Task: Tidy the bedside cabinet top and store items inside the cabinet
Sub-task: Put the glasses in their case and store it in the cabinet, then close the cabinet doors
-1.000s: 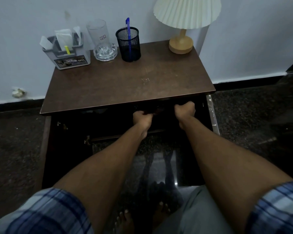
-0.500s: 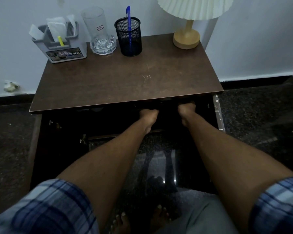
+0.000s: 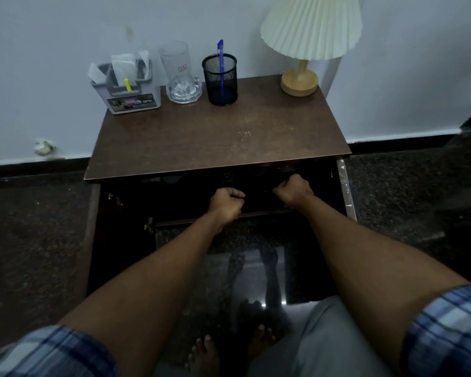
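The bedside cabinet has a brown top (image 3: pixel 215 140), and its front stands open onto a dark interior. My left hand (image 3: pixel 226 204) and my right hand (image 3: pixel 294 191) reach into that opening just under the top's front edge. Both are closed into fists, about a hand's width apart. The dark hides whether anything is in them. Along the back of the top stand a grey organiser (image 3: pixel 125 93) with papers, a glass mug (image 3: pixel 181 77), and a black mesh pen cup (image 3: pixel 220 83) holding a blue pen (image 3: pixel 220 54).
A lamp with a wooden base (image 3: pixel 299 81) and a pleated shade stands at the back right corner. The cabinet's left door (image 3: pixel 93 232) and right door (image 3: pixel 346 189) are swung open. A shelf edge (image 3: pixel 191 221) crosses the interior. My bare feet (image 3: pixel 204 352) rest on glossy dark floor.
Both fists stay closed inside the cabinet opening. They pushed deeper under the top half a second ago and now sit slightly further out and wider apart.
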Tool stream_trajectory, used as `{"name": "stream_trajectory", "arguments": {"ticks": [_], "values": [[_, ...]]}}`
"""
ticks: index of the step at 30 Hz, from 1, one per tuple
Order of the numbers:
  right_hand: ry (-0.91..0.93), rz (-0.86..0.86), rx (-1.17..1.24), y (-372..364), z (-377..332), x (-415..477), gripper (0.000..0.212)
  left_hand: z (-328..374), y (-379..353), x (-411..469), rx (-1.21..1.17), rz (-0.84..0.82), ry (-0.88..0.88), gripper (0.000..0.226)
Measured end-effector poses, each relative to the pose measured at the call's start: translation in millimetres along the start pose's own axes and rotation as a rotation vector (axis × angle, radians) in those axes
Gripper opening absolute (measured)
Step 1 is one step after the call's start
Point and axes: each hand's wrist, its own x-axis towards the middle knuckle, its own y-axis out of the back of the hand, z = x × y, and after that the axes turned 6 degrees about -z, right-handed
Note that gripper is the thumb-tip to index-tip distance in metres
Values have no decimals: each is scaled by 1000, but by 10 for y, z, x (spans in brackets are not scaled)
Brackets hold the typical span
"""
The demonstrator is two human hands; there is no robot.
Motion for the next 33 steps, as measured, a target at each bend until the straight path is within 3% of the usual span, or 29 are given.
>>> {"name": "stream_trajectory", "arguments": {"ticks": [4,10,13,18,22,24,27,30,33], "values": [[102,-37,-71,-41,-133,-300,17,17,346,-245,39,34,-15,17],[203,75,-134,48,-181,-731,13,-5,880,-665,221,99,-85,14],[258,177,-214,135,-148,-994,12,-108,1297,-945,429,225,-121,15],[292,264,-252,373,38,-1430,9,-398,1851,-1468,615,441,-155,37],[202,374,-182,578,208,-1731,40,-538,2074,-1878,505,510,93,60],[53,376,-165,642,287,-1848,68,-614,2123,-2047,346,432,241,63],[-198,244,-99,649,462,-1950,98,-816,2048,-2258,13,306,311,64],[-232,43,19,581,613,-2030,87,-975,1938,-2367,-108,295,338,63],[-210,-3,200,469,722,-2088,70,-1142,1873,-2414,-107,328,394,56]]}}
